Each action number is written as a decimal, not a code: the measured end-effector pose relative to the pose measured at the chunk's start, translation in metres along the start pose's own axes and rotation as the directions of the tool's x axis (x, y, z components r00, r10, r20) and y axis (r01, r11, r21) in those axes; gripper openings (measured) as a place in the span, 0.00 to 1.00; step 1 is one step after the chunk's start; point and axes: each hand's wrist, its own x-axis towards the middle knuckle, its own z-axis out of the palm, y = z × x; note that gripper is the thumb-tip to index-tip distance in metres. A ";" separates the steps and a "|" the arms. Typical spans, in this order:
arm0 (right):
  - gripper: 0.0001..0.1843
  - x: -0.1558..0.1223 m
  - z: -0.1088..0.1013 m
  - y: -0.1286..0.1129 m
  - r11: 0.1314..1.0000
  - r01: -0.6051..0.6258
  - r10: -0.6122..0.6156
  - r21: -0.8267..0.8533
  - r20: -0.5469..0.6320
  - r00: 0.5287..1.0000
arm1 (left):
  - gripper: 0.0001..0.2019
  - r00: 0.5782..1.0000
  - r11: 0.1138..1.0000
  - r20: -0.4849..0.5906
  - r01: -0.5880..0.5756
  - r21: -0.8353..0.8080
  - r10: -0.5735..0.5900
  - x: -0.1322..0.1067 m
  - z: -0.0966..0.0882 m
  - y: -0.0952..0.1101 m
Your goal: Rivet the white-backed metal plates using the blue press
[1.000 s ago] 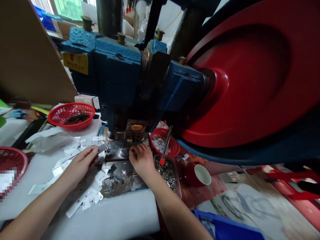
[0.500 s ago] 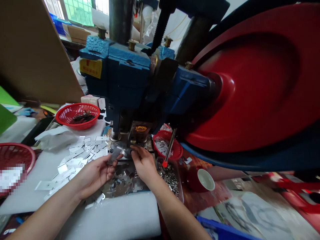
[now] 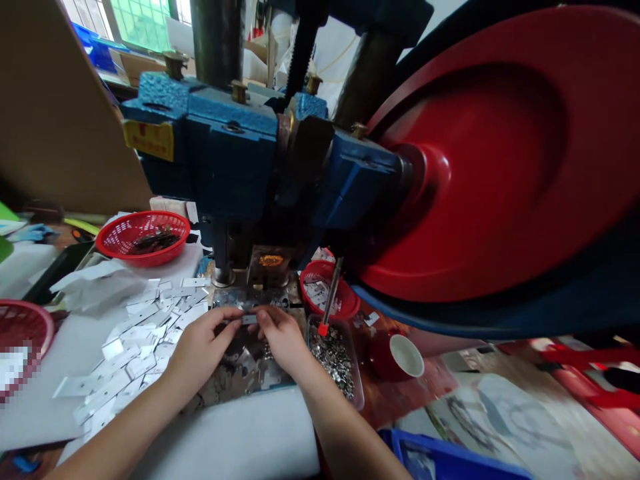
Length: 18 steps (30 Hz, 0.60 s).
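Between my left hand [image 3: 211, 341] and my right hand [image 3: 281, 337] is a small flat metal plate [image 3: 249, 320], pinched at its two ends. Both hands are closed on it, just in front of the blue press [image 3: 220, 153] and its die block [image 3: 270, 261]. Loose metal pieces [image 3: 250, 370] lie scattered on the dark press bed under my hands. Left of my left hand spreads a pile of thin silvery metal plates [image 3: 145, 333] on a white foam sheet. The fingertips partly cover the plate.
A large red flywheel [image 3: 490, 167] fills the right side. A red basket [image 3: 143, 250] of dark pieces stands back left. A clear tub [image 3: 333, 363] of small metal parts, another red basket [image 3: 320, 280] and a red cup [image 3: 405, 357] stand to the right.
My left hand has turned from palm-up to knuckles-up and closed in toward my right hand. The plate is now held between both, a little nearer to me. The view has shifted slightly.
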 end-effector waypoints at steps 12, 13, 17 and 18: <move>0.09 0.029 -0.001 0.013 0.906 0.134 -0.245 -0.401 -0.239 0.940 | 0.12 0.979 0.976 -0.085 -0.173 0.135 0.185 0.042 0.016 0.007; 0.09 0.033 -0.001 0.014 0.888 0.124 -0.257 -0.443 -0.252 0.933 | 0.12 0.979 0.973 -0.082 -0.174 0.150 0.187 0.048 0.019 0.006; 0.10 0.045 -0.002 0.020 0.885 0.086 -0.240 -0.458 -0.290 0.926 | 0.15 0.985 0.979 -0.070 -0.150 0.138 0.161 0.066 0.026 -0.001; 0.11 0.047 -0.002 0.022 0.897 0.074 -0.220 -0.435 -0.294 0.930 | 0.16 0.988 0.982 -0.048 -0.142 0.127 0.150 0.068 0.027 -0.003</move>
